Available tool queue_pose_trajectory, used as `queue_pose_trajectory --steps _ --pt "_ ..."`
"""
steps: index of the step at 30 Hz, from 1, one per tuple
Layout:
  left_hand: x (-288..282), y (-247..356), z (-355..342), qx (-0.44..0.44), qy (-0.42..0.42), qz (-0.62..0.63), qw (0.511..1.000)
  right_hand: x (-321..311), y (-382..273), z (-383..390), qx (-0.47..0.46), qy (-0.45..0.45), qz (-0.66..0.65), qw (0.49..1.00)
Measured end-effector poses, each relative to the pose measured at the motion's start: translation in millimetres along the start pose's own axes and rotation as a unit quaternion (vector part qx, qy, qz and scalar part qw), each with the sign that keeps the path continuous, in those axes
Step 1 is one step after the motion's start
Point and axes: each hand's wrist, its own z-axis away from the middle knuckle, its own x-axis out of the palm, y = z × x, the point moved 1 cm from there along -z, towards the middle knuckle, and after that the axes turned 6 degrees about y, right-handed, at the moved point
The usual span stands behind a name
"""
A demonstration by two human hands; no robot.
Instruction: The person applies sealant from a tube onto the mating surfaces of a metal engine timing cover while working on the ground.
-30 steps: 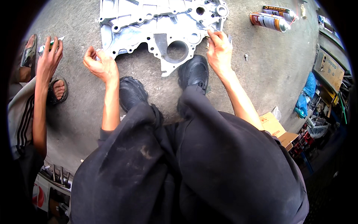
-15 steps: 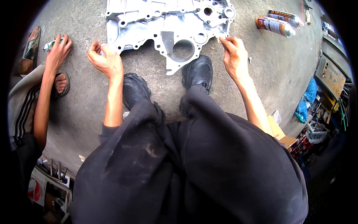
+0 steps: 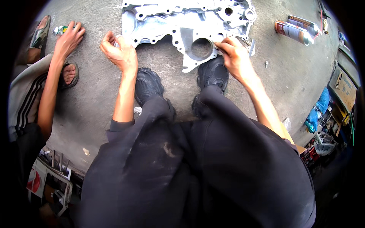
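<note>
A silver cast-metal engine cover lies on the ground in front of my shoes. My left hand is at its left lower corner, fingers curled in with a whitish bit showing by the thumb; what it holds I cannot make out. Pinched closed, my right hand is at the cover's lower edge, just right of the large round opening. Its fingertips hide whatever may be between them. A thin pale flat piece shows beside that hand.
Two spray cans lie at the upper right, near a small bolt. A co-worker's hand at left is on a small white-and-green container. Blue plastic bags and a cardboard box lie far right.
My right hand has moved left along the cover's edge, from its right corner to beside the round opening. My left hand stays at the left corner. The whole view has shifted slightly.
</note>
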Motion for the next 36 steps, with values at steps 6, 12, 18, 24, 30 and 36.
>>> queue_pose_trajectory --steps 6,12,18,24,30,36 --pt "-53 84 -7 0.270 -0.157 0.080 0.947 -47 -58 -22 0.002 -0.193 -0.136 0.972" --pt "-67 95 32 -0.291 -0.396 0.428 0.759 37 -136 -68 -0.022 0.124 -0.164 0.978" --pt "-110 62 30 -0.445 -0.310 0.528 0.654 98 -162 -68 -0.266 0.013 -0.182 0.946" --pt "-136 16 22 -0.434 -0.228 0.351 0.798 116 -157 -97 -0.302 -0.018 -0.139 0.943" --pt "-110 8 9 -0.458 -0.183 0.361 0.792 124 -159 -121 -0.281 0.021 -0.083 0.956" --pt "-98 13 5 -0.433 -0.171 0.364 0.807 119 -133 -108 -0.205 0.057 -0.067 0.975"
